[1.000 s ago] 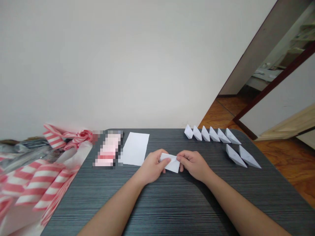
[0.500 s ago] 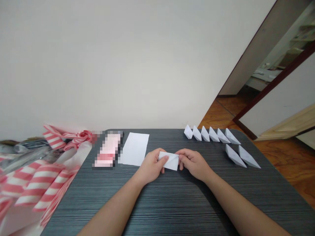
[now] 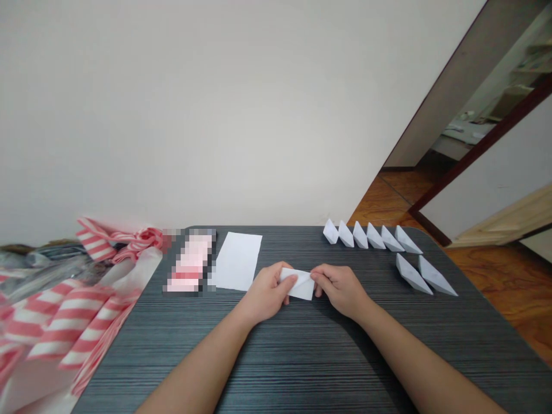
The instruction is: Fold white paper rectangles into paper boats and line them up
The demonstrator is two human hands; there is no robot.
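A small folded white paper [image 3: 302,286] sits between both hands above the dark striped table [image 3: 302,356]. My left hand [image 3: 267,290] pinches its left end, thumb on top. My right hand [image 3: 340,287] pinches its right end with curled fingers. A diagonal crease shows on the paper's face. Part of the paper is hidden behind my fingers.
A flat white sheet [image 3: 237,260] lies just left of the hands, beside a blurred pink object [image 3: 190,261]. Several folded white paper boats [image 3: 371,236] stand in a row at the back right, two more [image 3: 425,275] nearer. Red-and-white striped plastic bags [image 3: 56,310] crowd the left edge.
The hands and the folded paper have shifted only slightly; the paper dipped, then came back up a little. Both pinches hold as before.
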